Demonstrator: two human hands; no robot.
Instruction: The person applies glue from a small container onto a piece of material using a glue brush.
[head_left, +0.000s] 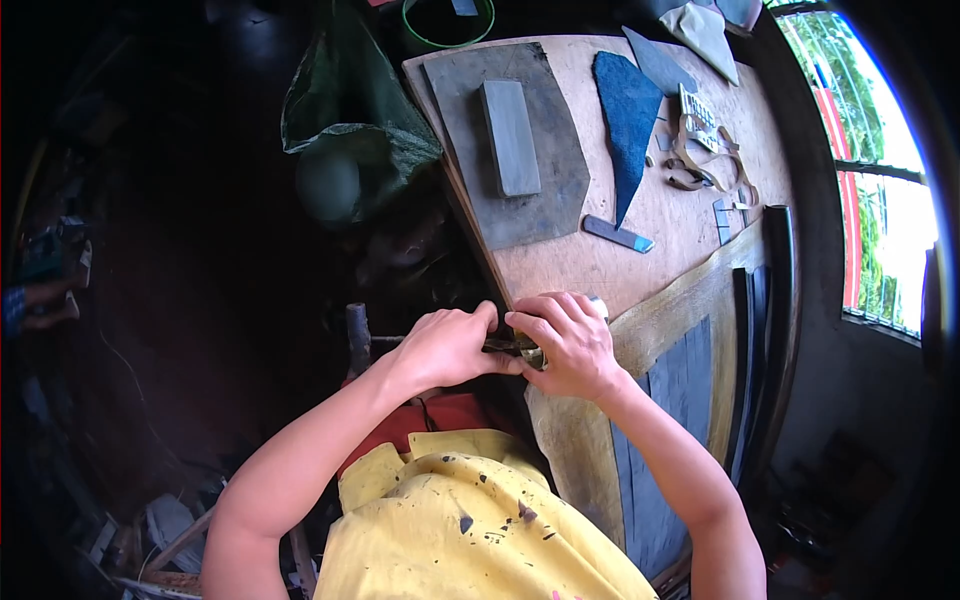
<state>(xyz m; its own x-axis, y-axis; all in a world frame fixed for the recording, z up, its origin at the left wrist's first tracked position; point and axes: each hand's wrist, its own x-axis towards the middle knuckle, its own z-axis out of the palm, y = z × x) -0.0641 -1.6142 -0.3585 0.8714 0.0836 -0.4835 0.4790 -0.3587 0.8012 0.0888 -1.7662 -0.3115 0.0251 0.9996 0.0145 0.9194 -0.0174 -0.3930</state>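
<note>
My left hand (450, 346) curls around a thin dark piece (501, 346), which shows between its thumb and fingers. Close beside it, my right hand (571, 346) grips a small shiny object (532, 351), mostly covered by the palm and fingers; its exact kind cannot be told. A pale round end (599, 306) shows past the right knuckles. The two thumbs nearly meet. Both hands are at the near left edge of the wooden worktable (547, 274). A yellow, dark-stained apron (465, 525) covers my lap.
On the table are a grey block (512, 139) on a dark sheet (457, 112), blue suede (626, 112), a flat blade (619, 234) and tan straps (724, 165). Grey strips (679, 405) lie at right. A post (358, 334) stands left; another person's arm (45, 296) shows far left.
</note>
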